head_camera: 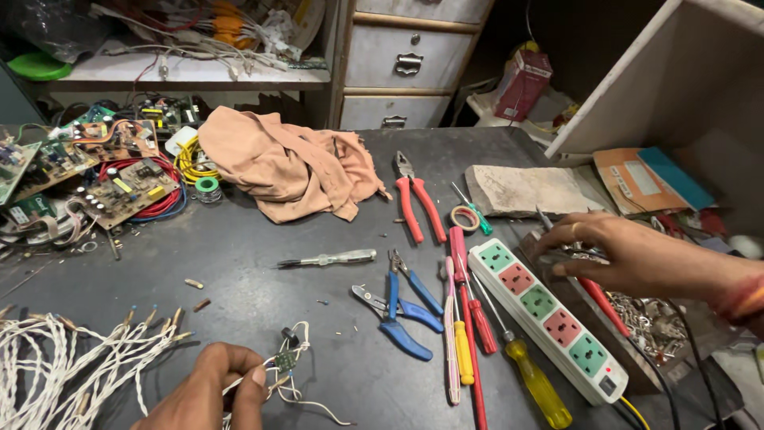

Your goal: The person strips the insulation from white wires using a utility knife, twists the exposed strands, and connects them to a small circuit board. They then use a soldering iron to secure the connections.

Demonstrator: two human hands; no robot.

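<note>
Pinching a small green circuit board (284,360) with attached white wires, the left hand (208,390) grips it while the right hand (629,255), fingers curled, reaches a red-handled tool (602,302); soldering unstarted.

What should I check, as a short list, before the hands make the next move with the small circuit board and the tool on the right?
1. Left hand pinches the small circuit board by its white wires: ok.
2. Board's loose wire ends lie apart from the blue pliers: ok.
3. Right hand has a firm hold on the red-handled tool: cannot tell; the fingers rest over its upper end.
4. Power strip sockets are free of plugs: ok.
5. Power strip is switched off: cannot tell.
6. Bare table between board and pliers is free of tools: ok, only tiny scraps lie there.
</note>
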